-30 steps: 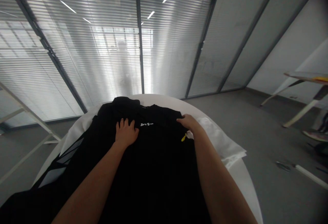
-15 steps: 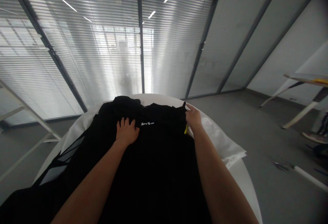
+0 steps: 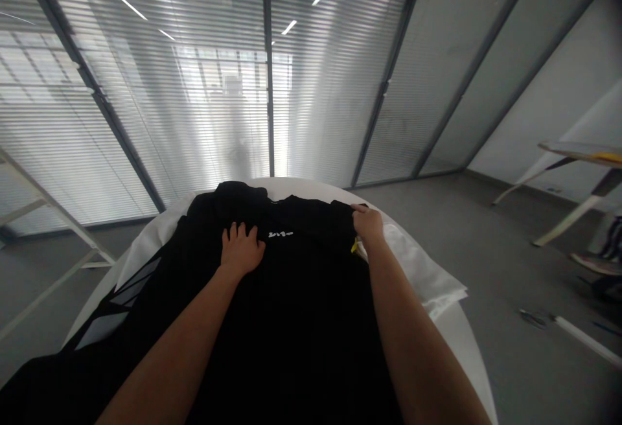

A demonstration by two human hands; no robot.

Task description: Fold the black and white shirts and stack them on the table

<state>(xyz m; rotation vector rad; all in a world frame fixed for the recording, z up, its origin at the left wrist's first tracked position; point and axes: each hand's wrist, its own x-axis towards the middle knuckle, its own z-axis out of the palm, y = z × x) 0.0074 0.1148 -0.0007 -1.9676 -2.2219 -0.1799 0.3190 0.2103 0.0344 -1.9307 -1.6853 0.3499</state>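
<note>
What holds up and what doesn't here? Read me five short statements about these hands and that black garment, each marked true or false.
1. The right hand grips the black garment. True.
2. The left hand is clenched. False: it lies spread on the garment.
3. The print is red. False: it is white.
4. Something yellow shows just below the right hand. True.
5. The white table has a straight edge. False: it curves.

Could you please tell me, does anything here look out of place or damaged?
I see no spill or damage. The white cloth looks untidy: rumpled, a corner poking past the edge of the table. Beside the right hand, a small yellow piece stands out against the black garment; its nature is unclear.
</note>
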